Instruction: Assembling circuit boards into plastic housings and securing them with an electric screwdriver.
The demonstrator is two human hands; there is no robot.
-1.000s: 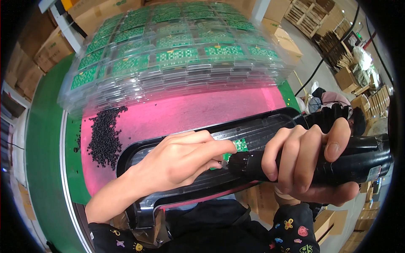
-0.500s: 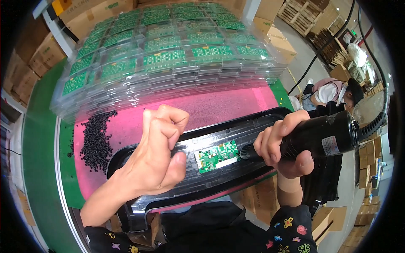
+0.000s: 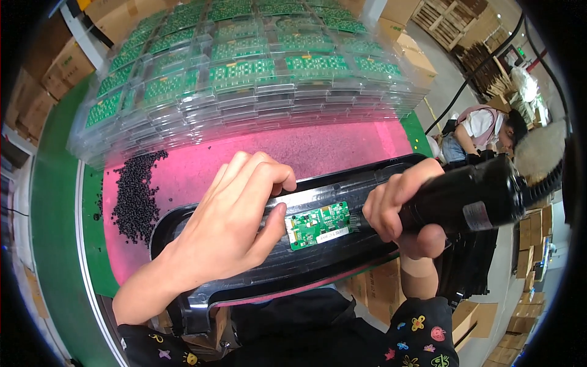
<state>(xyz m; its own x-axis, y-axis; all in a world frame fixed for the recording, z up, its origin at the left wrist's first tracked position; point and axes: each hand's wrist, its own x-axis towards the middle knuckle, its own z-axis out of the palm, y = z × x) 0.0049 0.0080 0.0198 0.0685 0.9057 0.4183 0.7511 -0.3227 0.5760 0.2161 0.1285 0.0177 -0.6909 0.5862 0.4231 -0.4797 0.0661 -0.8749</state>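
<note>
Left hand [image 3: 229, 223] is resting curled on the black plastic housing [image 3: 318, 263], thumb touching the small green circuit board [image 3: 319, 224] sitting mid-housing, grip holding nothing. Right hand [image 3: 400, 211] is gripping a black electric screwdriver [image 3: 471, 199], tip on the board's right edge, near the pink mat [image 3: 342, 150].

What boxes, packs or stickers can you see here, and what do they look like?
Clear plastic trays: stacked at the top, holding green circuit boards.
Cardboard boxes: brown, upper left beside the green belt.
More cardboard boxes: brown, stacked at the right edge.
Label: small pale patch on the black power screwdriver in the right hand.
White strip: narrow, on the small green circuit board by the left hand.
</note>
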